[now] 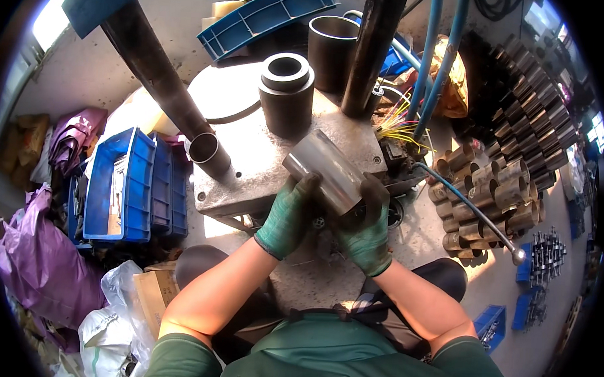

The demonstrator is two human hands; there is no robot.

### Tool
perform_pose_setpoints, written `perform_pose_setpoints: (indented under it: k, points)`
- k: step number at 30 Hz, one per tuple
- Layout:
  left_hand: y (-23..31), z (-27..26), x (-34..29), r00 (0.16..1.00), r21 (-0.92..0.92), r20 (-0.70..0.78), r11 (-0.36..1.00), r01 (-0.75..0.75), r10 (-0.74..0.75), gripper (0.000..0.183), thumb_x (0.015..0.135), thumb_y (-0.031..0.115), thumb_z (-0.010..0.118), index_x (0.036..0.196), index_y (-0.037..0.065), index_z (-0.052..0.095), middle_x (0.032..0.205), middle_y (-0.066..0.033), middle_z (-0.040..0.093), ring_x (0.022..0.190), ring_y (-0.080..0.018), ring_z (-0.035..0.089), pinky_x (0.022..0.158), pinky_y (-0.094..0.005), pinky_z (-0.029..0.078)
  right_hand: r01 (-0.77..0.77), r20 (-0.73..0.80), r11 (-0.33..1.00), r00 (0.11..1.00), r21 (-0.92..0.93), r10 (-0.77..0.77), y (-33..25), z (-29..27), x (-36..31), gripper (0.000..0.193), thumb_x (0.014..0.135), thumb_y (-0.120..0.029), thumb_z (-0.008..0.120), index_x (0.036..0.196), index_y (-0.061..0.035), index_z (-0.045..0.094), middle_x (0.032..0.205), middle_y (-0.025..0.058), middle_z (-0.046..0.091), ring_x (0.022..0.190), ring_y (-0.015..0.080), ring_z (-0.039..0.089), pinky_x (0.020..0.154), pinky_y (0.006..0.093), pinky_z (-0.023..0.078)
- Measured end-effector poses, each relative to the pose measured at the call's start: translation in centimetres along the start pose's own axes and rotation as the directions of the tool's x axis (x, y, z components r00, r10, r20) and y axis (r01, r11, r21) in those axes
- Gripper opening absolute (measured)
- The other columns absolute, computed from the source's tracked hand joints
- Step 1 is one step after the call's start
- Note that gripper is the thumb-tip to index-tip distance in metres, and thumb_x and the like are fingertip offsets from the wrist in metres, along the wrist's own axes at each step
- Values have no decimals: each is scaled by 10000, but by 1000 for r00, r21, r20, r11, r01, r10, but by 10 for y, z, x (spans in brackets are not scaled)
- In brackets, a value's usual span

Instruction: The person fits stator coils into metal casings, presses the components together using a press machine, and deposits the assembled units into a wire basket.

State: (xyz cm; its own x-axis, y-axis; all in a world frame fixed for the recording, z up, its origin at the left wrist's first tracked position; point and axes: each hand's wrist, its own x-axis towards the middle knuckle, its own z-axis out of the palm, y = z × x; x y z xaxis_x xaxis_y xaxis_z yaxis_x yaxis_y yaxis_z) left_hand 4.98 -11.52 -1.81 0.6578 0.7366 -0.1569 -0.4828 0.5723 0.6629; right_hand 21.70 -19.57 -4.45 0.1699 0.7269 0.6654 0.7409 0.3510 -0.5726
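Between both hands, a shiny metal tube (324, 168) is held tilted above the near edge of the machine table (249, 180). My left hand (291, 211), in a green glove with dark fingertips, grips the tube's left side. My right hand (370, 224), gloved alike, grips its lower right end. Beyond the tube stands a thick dark steel cylinder (286, 101) with a narrower ring on top. A short dark tube (210, 155) stands on the table's left part, beside a machine column (160, 70).
A wide dark cylinder (332, 56) stands at the back, near a second column (373, 51). Blue crates (119, 189) and purple bags (43, 252) lie left. Stacked metal tubes (488, 195) fill the right side. A thin rod with a ball end (474, 211) juts out there.
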Motion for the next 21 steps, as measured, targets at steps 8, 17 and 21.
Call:
perform_pose_setpoints:
  k: [8,17,21]
  points:
    - [11,-3,-3,999,-143,1,989,-39,40,964,867,464,859,1566,30,356,1432,-194,572,1308,-341,602,1129,-480,522,-31,84,976,996,216,13,-21,-23,10,820,788,48,781,1523,-62,436,1435,193,514,1283,359,571,1079,449,505]
    - [20,5,-12,920,496,-4,800,-338,392,908,730,77,899,1489,26,402,1402,-127,585,1289,-236,596,1106,-407,518,-493,224,586,853,643,472,-4,-45,12,464,976,56,640,1431,-6,569,1247,78,666,1181,172,627,1059,336,508]
    - [18,11,-11,901,639,9,691,-338,433,976,723,129,937,1509,29,367,1432,-141,567,1327,-251,581,1116,-413,512,-541,281,495,816,680,505,-13,-53,17,403,1018,-2,635,1417,13,582,1166,65,675,1095,145,636,1001,304,520]
